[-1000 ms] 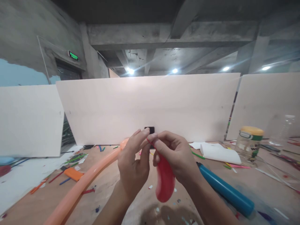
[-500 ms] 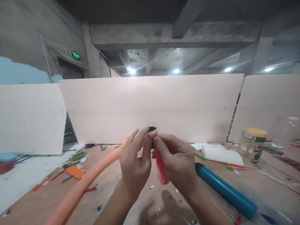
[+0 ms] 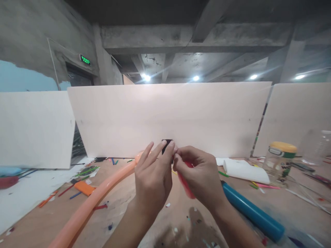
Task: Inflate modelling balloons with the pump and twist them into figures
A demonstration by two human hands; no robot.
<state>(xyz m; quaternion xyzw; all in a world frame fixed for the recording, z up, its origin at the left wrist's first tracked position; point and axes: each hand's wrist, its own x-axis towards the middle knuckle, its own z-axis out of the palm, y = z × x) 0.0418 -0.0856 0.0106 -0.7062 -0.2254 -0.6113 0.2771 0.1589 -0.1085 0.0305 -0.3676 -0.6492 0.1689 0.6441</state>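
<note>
My left hand (image 3: 154,177) and my right hand (image 3: 200,172) meet at the fingertips in the middle of the view. A red balloon (image 3: 186,186) hangs below my right hand, its upper end pinched between thumb and forefinger. My left thumb and forefinger close at the same spot, where the pinched part is too small to make out; the other left fingers are spread. Behind the fingertips a small black object (image 3: 167,145) shows in part. A long inflated orange balloon (image 3: 103,189) runs from behind my left hand to the lower left.
A blue pump (image 3: 253,210) lies right of my right forearm. Further right are a white paper roll (image 3: 245,170) and a yellow-lidded cup (image 3: 280,160). An orange cutter (image 3: 84,188) and balloon scraps lie at left. White boards (image 3: 168,113) stand behind.
The red balloon has swung right along with my right hand. My left hand has turned, its forefinger now nearer the right fingertips. The whole view has shifted slightly.
</note>
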